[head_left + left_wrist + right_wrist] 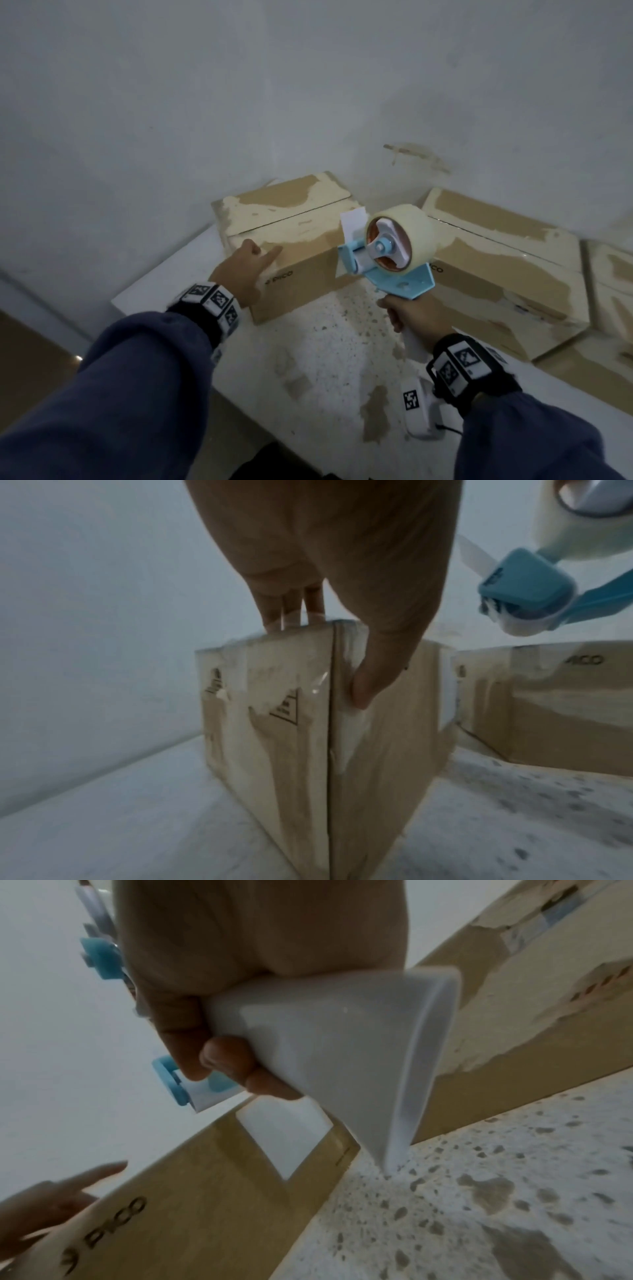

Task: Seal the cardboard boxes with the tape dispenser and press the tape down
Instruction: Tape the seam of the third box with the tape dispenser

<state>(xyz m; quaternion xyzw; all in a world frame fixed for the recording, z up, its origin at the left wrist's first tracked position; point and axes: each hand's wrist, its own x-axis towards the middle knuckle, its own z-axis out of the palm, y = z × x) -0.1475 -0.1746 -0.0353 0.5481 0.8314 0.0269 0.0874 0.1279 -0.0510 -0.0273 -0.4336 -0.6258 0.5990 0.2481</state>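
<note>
The tape dispenser (387, 253) is in my right hand (409, 313), fingers wrapped round its white handle, blue frame and tape roll raised in the air just off the right end of the nearest cardboard box (291, 246). A short tab of tape (352, 222) sticks out from the front of the dispenser, not yet touching the card as far as I can tell. My left hand (245, 270) rests on the near left corner of that box: fingers extended over the top edge, thumb lying down the front face, nothing gripped.

Step in hand, as I judge it: steadying the box ahead of a tape pass. The centre seam between the top flaps shows as a dark line and looks unsealed. The next move calls for bringing the tab down onto the box end in line with that seam, drawing the dispenser along it while my left hand holds the box against the pull, then cutting the tape and pressing it flat.

Count: one dispenser, one tape roll on it. Three boxes are in the head view, the nearest, a second box (507, 260) to its right, and the edge of a third box (613, 284) at the frame border. All stand on a white speckled table (342, 342), against a pale wall (239, 102)
</note>
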